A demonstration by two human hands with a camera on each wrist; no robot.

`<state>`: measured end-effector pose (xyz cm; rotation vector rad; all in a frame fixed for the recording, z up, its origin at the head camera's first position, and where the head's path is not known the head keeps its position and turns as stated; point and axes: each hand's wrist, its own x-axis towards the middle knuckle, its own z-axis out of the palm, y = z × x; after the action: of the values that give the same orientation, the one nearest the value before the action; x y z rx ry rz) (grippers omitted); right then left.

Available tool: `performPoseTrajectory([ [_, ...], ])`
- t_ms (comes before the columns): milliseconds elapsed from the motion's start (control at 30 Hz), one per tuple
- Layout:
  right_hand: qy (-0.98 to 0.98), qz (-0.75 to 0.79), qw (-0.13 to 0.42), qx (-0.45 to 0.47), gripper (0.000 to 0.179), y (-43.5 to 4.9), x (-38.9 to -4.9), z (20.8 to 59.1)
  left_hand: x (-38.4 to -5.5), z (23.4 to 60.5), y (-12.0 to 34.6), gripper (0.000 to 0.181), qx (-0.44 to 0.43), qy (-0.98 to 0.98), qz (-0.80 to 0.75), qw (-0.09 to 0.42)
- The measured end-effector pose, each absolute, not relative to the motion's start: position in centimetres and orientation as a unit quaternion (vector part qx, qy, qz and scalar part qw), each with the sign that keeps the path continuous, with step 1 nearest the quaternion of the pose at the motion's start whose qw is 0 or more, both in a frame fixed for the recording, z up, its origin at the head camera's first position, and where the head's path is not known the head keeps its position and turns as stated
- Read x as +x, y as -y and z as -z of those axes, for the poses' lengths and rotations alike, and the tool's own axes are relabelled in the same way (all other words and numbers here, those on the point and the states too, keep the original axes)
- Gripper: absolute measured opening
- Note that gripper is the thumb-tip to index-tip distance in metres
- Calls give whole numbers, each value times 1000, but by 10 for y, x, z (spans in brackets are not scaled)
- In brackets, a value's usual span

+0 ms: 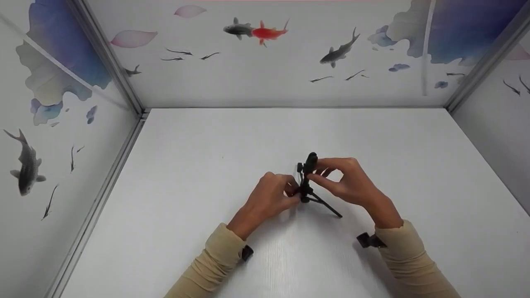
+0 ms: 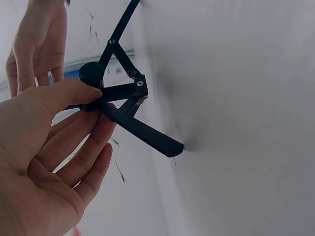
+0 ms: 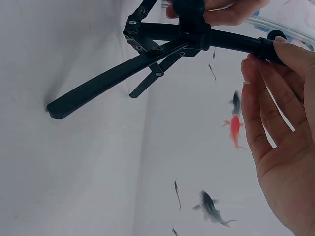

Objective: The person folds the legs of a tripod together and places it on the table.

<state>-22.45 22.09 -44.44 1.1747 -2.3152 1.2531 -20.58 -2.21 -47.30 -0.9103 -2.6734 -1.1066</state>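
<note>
A small black tripod [image 1: 305, 182] stands on the white table with its legs spread and its centre column upright. My left hand [image 1: 269, 196] grips it low down; in the left wrist view the thumb lies by a round black knob [image 2: 91, 73], with fingertips under the hub. My right hand [image 1: 352, 182] pinches the top of the column, thumb against fingers, beside a small knob [image 3: 277, 35] in the right wrist view. Hinged braces [image 3: 145, 44] join the column to the legs. One leg [image 3: 98, 91] reaches down to the tabletop.
The white tabletop [image 1: 186, 145] is bounded by a back panel [image 1: 265, 78] and side panels printed with fish and petals. Metal frame strips [image 1: 99, 198] run along the left edge. A black wrist camera [image 1: 247, 253] sits at the left cuff, another [image 1: 364, 240] at the right.
</note>
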Motion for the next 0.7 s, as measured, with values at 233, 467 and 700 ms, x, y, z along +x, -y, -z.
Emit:
performPoseTrajectory([
  [233,794,-432,129,408,28,-222,-225,445,-204,471,23,9,-298,878,369,61],
  [467,792,-432,129,411,27,-222,-225,445,-204,472,23,9,-296,874,380,66],
  [700,795,-427,130,411,28,-223,-226,445,-204,473,23,8,-296,872,385,67],
])
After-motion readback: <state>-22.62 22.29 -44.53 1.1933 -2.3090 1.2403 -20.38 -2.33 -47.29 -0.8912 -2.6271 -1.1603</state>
